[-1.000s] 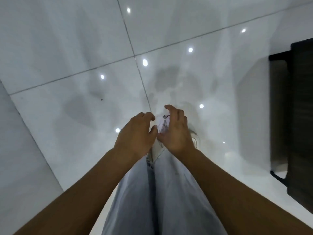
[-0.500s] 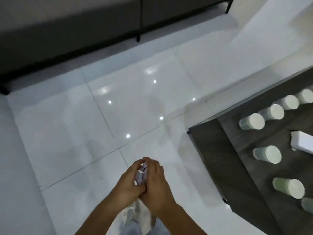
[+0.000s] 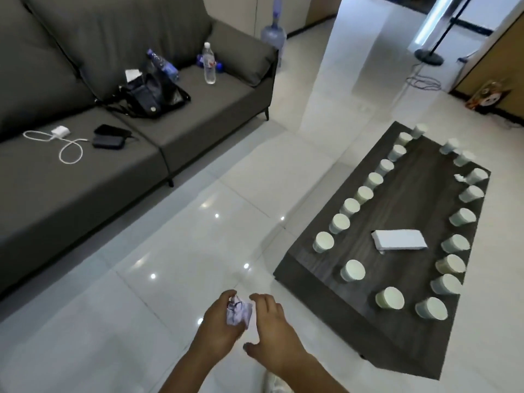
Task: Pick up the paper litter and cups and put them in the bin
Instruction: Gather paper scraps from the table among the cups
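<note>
One crumpled paper ball (image 3: 238,311), judged light, soft and crushable, sits pinched in the left hand (image 3: 219,324) above the floor; the right hand (image 3: 273,333) hovers beside it, fingers relaxed. Paper cups (image 3: 352,270) ring the table (image 3: 402,211): grip them gently around the wall.

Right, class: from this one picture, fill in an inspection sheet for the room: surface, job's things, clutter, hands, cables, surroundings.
Surface: dark wooden low table on glossy white floor tiles.
Job's things: crumpled paper; paper cups upside down around the table's edges; no bin seen.
Clutter: white packet on the table; black bag, bottles, phones on the grey sofa.
Hands: left hand grips the paper; right hand open beside it.
Cables: white charger cable on the sofa; floor cable by the lamp stand.
Surroundings: water jug, doorway.
</note>
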`<move>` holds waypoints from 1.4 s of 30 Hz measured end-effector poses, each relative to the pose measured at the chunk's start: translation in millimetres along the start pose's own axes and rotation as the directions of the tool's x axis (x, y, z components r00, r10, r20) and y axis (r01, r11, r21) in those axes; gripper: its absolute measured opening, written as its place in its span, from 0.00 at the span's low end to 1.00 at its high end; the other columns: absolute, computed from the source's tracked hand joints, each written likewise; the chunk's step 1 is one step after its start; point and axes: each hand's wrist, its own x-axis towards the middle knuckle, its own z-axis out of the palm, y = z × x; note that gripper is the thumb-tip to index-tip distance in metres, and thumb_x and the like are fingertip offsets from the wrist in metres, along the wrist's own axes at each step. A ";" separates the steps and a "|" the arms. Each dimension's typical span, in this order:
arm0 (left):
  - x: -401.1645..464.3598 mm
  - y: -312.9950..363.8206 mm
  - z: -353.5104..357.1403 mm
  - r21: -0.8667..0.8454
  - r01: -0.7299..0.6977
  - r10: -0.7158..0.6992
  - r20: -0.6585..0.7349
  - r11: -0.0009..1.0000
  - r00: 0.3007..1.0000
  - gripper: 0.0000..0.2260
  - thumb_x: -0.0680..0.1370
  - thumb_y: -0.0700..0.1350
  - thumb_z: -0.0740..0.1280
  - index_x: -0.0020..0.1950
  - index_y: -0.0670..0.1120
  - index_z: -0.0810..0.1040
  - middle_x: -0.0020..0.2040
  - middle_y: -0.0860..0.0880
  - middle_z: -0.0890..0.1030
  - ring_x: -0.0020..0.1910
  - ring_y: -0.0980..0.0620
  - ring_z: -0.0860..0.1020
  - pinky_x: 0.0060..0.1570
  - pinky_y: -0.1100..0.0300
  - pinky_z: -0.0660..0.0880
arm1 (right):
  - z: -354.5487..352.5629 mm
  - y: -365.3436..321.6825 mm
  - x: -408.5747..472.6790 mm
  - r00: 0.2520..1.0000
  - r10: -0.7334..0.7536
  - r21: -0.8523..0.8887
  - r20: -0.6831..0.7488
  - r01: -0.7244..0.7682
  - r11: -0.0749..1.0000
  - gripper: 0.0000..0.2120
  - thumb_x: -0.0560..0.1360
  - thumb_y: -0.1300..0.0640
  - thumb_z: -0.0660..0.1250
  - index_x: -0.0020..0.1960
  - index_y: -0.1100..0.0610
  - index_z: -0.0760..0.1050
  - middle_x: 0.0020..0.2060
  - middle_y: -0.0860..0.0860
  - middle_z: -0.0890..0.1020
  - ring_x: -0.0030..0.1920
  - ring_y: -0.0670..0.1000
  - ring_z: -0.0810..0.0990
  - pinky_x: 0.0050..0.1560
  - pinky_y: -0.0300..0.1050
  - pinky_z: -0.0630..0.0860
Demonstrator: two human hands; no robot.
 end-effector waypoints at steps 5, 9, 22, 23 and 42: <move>5.3 59.9 -10.0 0.118 -0.063 0.059 0.043 0.991 0.997 0.14 0.75 0.39 0.69 0.60 0.42 0.71 0.51 0.46 0.76 0.51 0.52 0.75 0.48 0.69 0.67 | -63.1 18.4 -7.8 0.989 0.088 -0.058 -0.117 -0.095 0.994 0.36 0.73 0.52 0.70 0.74 0.52 0.55 0.70 0.51 0.62 0.67 0.54 0.65 0.62 0.45 0.73; 21.2 99.9 -1.7 0.193 -0.119 0.104 0.085 0.974 0.991 0.24 0.73 0.39 0.71 0.68 0.42 0.69 0.59 0.44 0.77 0.57 0.49 0.76 0.56 0.63 0.70 | -108.9 46.9 -10.1 0.973 0.167 -0.034 -0.161 -0.174 0.984 0.32 0.74 0.54 0.70 0.72 0.54 0.58 0.68 0.53 0.64 0.65 0.55 0.66 0.62 0.48 0.72; 88.6 235.3 57.7 0.376 -0.373 0.309 0.220 0.848 0.925 0.09 0.75 0.43 0.69 0.52 0.45 0.71 0.45 0.49 0.78 0.44 0.49 0.78 0.44 0.60 0.72 | -220.2 146.3 -10.0 0.882 0.405 0.118 -0.240 -0.387 0.914 0.29 0.74 0.55 0.68 0.70 0.56 0.60 0.66 0.55 0.66 0.66 0.58 0.66 0.62 0.52 0.70; 95.3 242.5 60.6 0.372 -0.384 0.317 0.231 0.845 0.920 0.10 0.75 0.43 0.69 0.53 0.45 0.71 0.46 0.49 0.77 0.44 0.49 0.77 0.45 0.60 0.72 | -226.4 152.5 -8.1 0.872 0.423 0.126 -0.246 -0.404 0.906 0.29 0.74 0.55 0.69 0.70 0.56 0.60 0.66 0.55 0.66 0.66 0.58 0.66 0.62 0.52 0.70; 350.6 375.4 -10.9 0.391 -0.645 0.362 0.587 0.656 0.724 0.06 0.76 0.42 0.65 0.48 0.41 0.70 0.36 0.52 0.77 0.32 0.58 0.73 0.40 0.62 0.71 | -341.7 143.1 216.0 0.650 0.694 0.467 -0.308 -0.533 0.706 0.29 0.75 0.56 0.67 0.72 0.55 0.59 0.68 0.56 0.65 0.66 0.59 0.66 0.58 0.53 0.71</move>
